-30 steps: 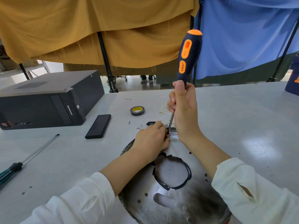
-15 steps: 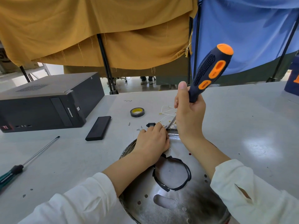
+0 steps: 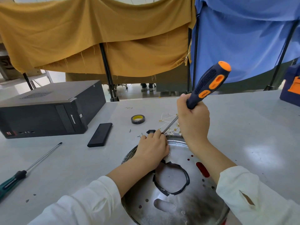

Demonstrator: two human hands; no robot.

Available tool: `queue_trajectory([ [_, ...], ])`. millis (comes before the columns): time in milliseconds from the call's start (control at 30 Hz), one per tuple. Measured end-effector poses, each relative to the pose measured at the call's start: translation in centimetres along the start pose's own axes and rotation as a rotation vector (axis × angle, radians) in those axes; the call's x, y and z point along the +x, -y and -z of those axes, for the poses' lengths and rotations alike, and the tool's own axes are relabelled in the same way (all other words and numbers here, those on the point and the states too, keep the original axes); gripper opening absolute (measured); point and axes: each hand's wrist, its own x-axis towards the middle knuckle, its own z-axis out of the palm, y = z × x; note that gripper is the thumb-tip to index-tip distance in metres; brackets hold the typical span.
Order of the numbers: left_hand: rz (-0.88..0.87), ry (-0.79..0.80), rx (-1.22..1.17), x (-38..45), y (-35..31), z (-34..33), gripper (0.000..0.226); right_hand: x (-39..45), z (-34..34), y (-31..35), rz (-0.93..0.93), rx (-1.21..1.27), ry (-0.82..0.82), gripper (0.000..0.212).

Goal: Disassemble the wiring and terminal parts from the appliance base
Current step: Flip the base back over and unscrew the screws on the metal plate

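Gripping screwdriver [image 3: 209,83] handle, right hand [image 3: 193,120] fingers curled | left hand [image 3: 151,149] fingers bent, pressing appliance base [image 3: 178,190] rim

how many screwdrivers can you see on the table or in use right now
2. The orange-and-navy screwdriver is gripped in the right hand, tilted with its tip at the base's far rim. The green-handled screwdriver lies on the table at the left.

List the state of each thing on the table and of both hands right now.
Right hand: grips orange-and-navy screwdriver, tilted, tip at base's far rim.
Left hand: rests on metal base by the tip.
Green screwdriver: lying flat, untouched.
Tape roll: flat.
Computer case: closed.
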Motion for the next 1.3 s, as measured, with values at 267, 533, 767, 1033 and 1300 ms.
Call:
queue_trajectory([
  [267,-0.012,0.045,0.019,0.9,-0.7,0.4,0.032,0.0,2.5,0.2,0.039,0.087,-0.052,0.027],
  [533,-0.05,0.038,-0.201,0.3,-0.2,1.4,0.026,0.2,3.9,-4.1,-0.05,0.002,0.575,0.035],
  [767,0.213,-0.023,-1.092,-0.7,3.3,2.5,0.022,-0.7,3.2,-5.3,0.047,-0.439,0.799,0.03],
  [1033,0.749,-0.09,-1.551,-0.7,7.4,-0.4,0.018,-2.5,2.6,-6.0,0.342,-0.716,1.073,0.025],
  [1300,0.818,-0.016,-1.364,0.1,10.3,-3.7,0.026,-2.4,2.7,-6.3,0.298,-0.667,1.111,0.022],
])
